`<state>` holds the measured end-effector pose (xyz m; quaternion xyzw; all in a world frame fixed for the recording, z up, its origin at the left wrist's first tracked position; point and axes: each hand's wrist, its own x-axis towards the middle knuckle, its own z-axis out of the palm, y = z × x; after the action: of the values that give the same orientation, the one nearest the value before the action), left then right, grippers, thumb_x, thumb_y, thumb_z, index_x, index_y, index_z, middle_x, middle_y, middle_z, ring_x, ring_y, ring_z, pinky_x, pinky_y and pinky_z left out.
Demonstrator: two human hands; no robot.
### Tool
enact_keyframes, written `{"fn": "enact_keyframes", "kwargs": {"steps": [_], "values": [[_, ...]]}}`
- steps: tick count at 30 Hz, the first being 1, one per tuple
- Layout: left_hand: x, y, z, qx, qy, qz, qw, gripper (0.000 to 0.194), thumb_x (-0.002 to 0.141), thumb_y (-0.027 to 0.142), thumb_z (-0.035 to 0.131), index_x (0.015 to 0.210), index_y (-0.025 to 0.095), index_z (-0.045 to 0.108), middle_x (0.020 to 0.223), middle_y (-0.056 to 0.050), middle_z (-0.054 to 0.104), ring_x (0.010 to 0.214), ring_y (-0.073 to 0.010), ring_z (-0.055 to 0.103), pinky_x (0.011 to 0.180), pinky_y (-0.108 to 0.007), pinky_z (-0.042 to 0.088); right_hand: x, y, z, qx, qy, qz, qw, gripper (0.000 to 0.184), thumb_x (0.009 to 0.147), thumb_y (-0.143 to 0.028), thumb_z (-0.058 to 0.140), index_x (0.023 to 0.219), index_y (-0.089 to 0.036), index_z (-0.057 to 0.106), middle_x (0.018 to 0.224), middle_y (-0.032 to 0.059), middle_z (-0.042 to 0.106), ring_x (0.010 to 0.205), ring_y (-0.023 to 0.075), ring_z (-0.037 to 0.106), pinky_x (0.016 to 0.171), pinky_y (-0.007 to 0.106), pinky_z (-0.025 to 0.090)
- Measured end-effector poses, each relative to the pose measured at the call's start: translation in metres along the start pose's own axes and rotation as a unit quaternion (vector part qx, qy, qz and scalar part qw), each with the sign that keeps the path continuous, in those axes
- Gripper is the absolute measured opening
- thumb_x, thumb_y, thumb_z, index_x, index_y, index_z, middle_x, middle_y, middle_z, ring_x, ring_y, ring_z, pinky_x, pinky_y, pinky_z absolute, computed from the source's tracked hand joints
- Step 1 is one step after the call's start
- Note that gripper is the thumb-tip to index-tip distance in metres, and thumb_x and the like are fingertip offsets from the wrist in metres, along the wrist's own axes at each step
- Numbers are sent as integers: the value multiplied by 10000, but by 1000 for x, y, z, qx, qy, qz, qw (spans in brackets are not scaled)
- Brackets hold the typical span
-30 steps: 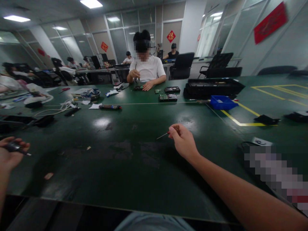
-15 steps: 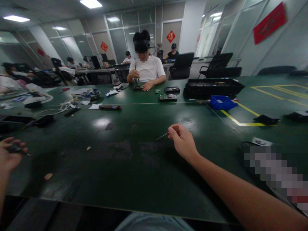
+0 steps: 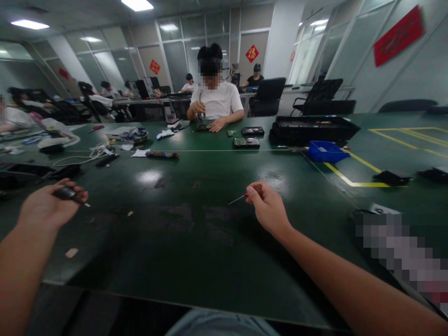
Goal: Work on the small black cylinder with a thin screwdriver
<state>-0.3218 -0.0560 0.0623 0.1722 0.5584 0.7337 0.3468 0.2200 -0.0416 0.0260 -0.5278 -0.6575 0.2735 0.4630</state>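
My right hand (image 3: 266,205) is above the middle of the green table (image 3: 168,261). Its fingers pinch the red handle of a small screwdriver (image 3: 238,199), whose thin shaft points left and slightly down. At the left, my left hand (image 3: 52,203) is palm up, fingers curled around a dark-handled tool (image 3: 66,192) with a short metal tip, which looks like a stubby screwdriver. Both hands are raised over the tabletop and far apart. A small pale scrap (image 3: 72,253) lies below my left hand, and a tiny one (image 3: 130,213) to its right.
Across the table a person (image 3: 217,102) in white works on a small device. Hard drives (image 3: 247,143), a blue tray (image 3: 327,151) and a long black case (image 3: 313,130) lie ahead. A multi-coloured cylinder (image 3: 163,155), cable (image 3: 82,156) and clutter are at left; black parts (image 3: 392,178) at right.
My left hand has moved right and upward, further into view, carrying the dark-handled tool. My right hand holds its screwdriver in nearly the same place. The view has shifted slightly.
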Motion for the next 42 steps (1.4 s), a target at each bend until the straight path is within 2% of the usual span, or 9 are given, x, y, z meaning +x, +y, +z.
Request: {"fn": "enact_keyframes", "kwargs": {"steps": [8, 15, 20, 24, 26, 29, 34, 37, 42], "values": [[-74, -18, 89, -33, -157, -38, 986, 346, 694, -34, 466, 979, 102, 607, 753, -38, 568, 663, -165, 555, 636, -327, 521, -1, -2, -1, 6, -1, 2, 1000, 222, 962, -395, 517, 917, -209, 630, 785, 39, 692, 743, 199, 667, 715, 348, 487], [-124, -45, 158, -56, -257, -105, 959, 311, 757, 9, 453, 1004, 105, 615, 748, -41, 565, 638, -150, 552, 655, -329, 537, 0, 2, 0, 7, 2, -6, 1000, 231, 961, -405, 518, 919, -210, 633, 792, 34, 697, 737, 193, 666, 703, 340, 481], [-162, -55, 198, -83, -342, -171, 920, 371, 719, 18, 482, 1051, 113, 617, 766, -31, 559, 663, -148, 555, 700, -348, 534, 1, 2, 0, 3, 1, -1, 1000, 231, 959, -403, 523, 913, -208, 638, 786, 35, 698, 734, 193, 668, 697, 336, 486], [-192, -66, 222, -87, -379, -176, 904, 436, 671, 41, 486, 1080, 138, 604, 792, -24, 549, 688, -144, 543, 722, -339, 509, 1, 3, 0, 8, -1, -4, 1000, 222, 959, -401, 529, 925, -210, 636, 811, 39, 704, 747, 192, 673, 711, 336, 491], [-204, -78, 231, -62, -397, -138, 905, 432, 667, 58, 478, 1072, 150, 595, 796, -21, 545, 703, -143, 535, 734, -320, 490, 1, 5, 0, 7, -7, -6, 1000, 224, 962, -410, 527, 936, -214, 634, 838, 41, 711, 755, 193, 675, 709, 336, 488], [-216, -106, 237, 56, -442, 3, 895, 391, 686, 79, 463, 1049, 157, 585, 819, -30, 560, 772, -159, 543, 776, -311, 465, 1, 6, 1, -4, -18, -10, 1000, 235, 966, -423, 521, 941, -218, 634, 843, 38, 712, 762, 195, 672, 707, 334, 479], [-213, -153, 229, 338, -514, 235, 753, 566, 696, 12, 524, 1234, 189, 532, 1066, -64, 604, 1011, -207, 563, 950, -370, 444, 1, 3, 3, -1, -39, -18, 999, 207, 965, -385, 512, 983, -218, 634, 833, 26, 703, 787, 195, 671, 727, 330, 476], [-201, -168, 223, 390, -513, 291, 707, 487, 800, 6, 480, 1248, 185, 542, 1118, -84, 615, 1069, -216, 561, 985, -392, 447, 0, -1, 2, -8, -53, -8, 999, 201, 960, -361, 512, 977, -217, 652, 805, 19, 700, 770, 192, 671, 722, 329, 475], [-185, -171, 223, 411, -517, 336, 671, 337, 852, 80, 602, 1152, 220, 661, 1223, -67, 618, 1178, -238, 539, 1071, -433, 406, -1, -3, -1, -39, -25, -8, 999, 266, 939, -434, 549, 845, -214, 667, 695, 13, 663, 656, 185, 629, 638, 326, 451]]}}
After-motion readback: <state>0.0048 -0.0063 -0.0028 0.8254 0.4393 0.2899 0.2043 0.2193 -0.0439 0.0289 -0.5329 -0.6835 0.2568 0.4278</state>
